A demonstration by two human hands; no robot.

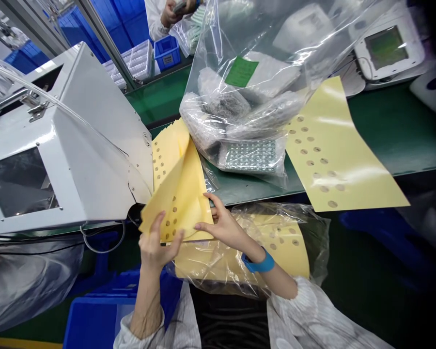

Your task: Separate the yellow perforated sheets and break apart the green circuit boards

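Note:
A stack of yellow sheets (197, 184) dotted with small round grey stickers lies at the bench edge, beside a white machine. My left hand (156, 247) grips the lifted near-left edge of the upper sheets, which curl up and away from those beneath. On the right edge of the stack, my right hand (223, 224) pinches the sheets, thumb on top and fingers partly hidden under them. A blue band circles my right wrist. Below my hands, a clear plastic bag (236, 261) holds more yellow dotted sheets across my lap.
The white machine (94, 131) with a dark window stands at left. A large clear bag (240, 106) of wrapped parts sits behind the stack. One yellow sheet (352, 165) overhangs the bench at right. A blue bin (94, 320) is below left. Another person's hands (172, 13) show at the back.

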